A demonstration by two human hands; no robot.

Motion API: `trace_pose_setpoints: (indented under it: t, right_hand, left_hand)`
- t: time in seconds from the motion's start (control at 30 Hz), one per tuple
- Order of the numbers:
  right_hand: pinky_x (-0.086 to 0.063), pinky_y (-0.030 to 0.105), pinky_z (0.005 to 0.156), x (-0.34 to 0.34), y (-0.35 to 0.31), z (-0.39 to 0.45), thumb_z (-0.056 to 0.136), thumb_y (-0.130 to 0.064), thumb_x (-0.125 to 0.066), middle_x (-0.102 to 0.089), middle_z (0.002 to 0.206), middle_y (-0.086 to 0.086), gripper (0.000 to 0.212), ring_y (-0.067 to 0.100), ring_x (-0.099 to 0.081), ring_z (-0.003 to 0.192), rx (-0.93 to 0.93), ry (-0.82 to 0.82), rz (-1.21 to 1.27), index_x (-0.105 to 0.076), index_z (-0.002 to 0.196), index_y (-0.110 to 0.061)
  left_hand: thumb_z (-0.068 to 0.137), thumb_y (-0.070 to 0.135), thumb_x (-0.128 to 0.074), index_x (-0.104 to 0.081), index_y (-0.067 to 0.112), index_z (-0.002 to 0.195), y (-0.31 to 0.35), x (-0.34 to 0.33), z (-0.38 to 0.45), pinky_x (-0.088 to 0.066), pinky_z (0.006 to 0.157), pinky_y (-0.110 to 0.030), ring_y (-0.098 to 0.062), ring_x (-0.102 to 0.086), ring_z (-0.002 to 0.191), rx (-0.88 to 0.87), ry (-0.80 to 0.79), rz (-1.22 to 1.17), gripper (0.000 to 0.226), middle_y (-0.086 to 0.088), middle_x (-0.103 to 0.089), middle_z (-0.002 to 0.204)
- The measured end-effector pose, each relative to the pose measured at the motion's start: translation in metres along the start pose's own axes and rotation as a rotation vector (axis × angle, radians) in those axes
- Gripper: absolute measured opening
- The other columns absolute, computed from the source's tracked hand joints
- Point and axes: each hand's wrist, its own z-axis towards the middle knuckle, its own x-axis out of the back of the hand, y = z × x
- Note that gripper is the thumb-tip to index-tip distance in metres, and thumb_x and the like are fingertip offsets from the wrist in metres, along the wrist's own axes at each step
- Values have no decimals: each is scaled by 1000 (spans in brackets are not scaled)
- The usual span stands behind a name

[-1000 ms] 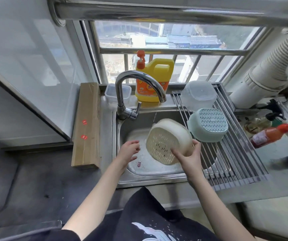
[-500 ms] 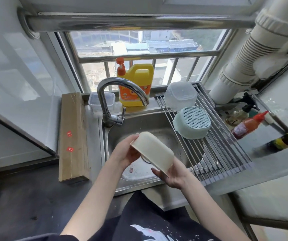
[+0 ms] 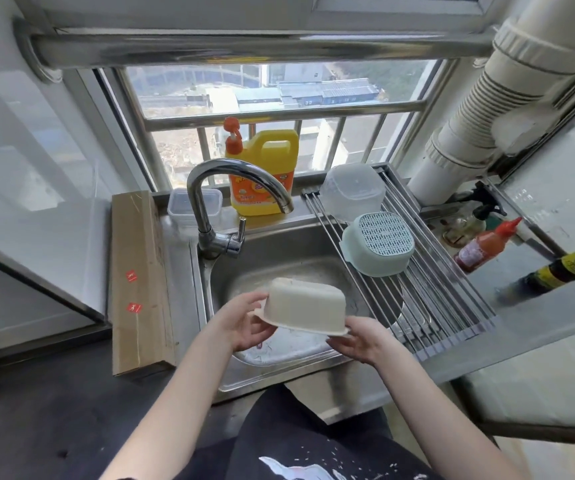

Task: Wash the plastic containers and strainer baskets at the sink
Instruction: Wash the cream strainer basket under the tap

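- Cream-coloured plastic strainer basket [image 3: 305, 306] is being held upside down above the stainless steel sink basin [image 3: 279, 265], tilted slightly, rim downward.
- Its left edge is being gripped by the left hand [image 3: 241, 323], fingers curled under the rim and thumb against the side wall.
- Its right rim is being pinched by the right hand [image 3: 362, 339], fingers underneath.
- Pale green perforated strainer basket [image 3: 376, 245] is being kept inverted on the steel roll-up drying rack [image 3: 442, 306] across the sink's right side, with a translucent plastic container [image 3: 352, 192] just behind it.
- Small clear lidded plastic box [image 3: 180, 206] is being stored behind the curved chrome tap [image 3: 216, 209], beside the yellow detergent jug [image 3: 262, 174].
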Motion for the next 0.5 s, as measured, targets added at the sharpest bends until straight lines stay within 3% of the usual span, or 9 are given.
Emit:
trace_pose_setpoints:
  t: [0.13,0.2,0.3,0.37,0.43,0.5]
  right_hand:
    - [-45,22,31,-3,-4,-1,91,6,-45,-59,48,11,18,15,-54,33,80,53,-237,-55,77,1]
    - [-47,23,36,-2,-8,-2,92,-5,-47,-60,64,12,11,16,-55,36,154,84,-366,-54,85,-1]
    - [-52,34,71,22,-4,7,94,-21,-49,-61,109,12,29,24,-61,83,514,423,-771,-53,117,-6]
    - [-41,42,98,51,1,17,95,-25,-48,-45,141,12,48,28,-46,123,678,653,-1065,-39,139,-8]
    - [-24,44,113,75,8,29,97,-27,-45,-20,157,9,60,27,-18,144,610,645,-1244,-21,150,-12]
    - [-23,45,114,86,19,41,98,-27,-42,-14,159,9,61,29,-8,146,518,564,-1323,-16,152,-14]
  left_hand:
    - [87,18,-63,-39,-8,132,-2,9,4,-57,49,-30,-25,-71,62,85,-66,-3,57,-19,-59,105]
    - [88,14,-61,-42,-9,128,-3,10,5,-58,50,-32,-22,-69,64,72,-86,-110,50,-17,-58,103]
    - [94,4,-48,-45,-6,129,-6,19,12,-58,49,-33,-27,-70,60,11,-69,-291,36,-20,-60,96]
    - [96,0,-42,-44,-8,133,-8,26,17,-58,48,-35,-31,-71,61,-14,-51,-359,37,-24,-64,93]
    - [97,0,-41,-42,-8,134,-11,29,19,-58,49,-36,-33,-71,64,-30,-60,-394,38,-26,-68,85]
    - [97,3,-42,-42,-6,135,-15,31,19,-59,51,-36,-33,-72,64,-36,-69,-442,39,-26,-70,81]
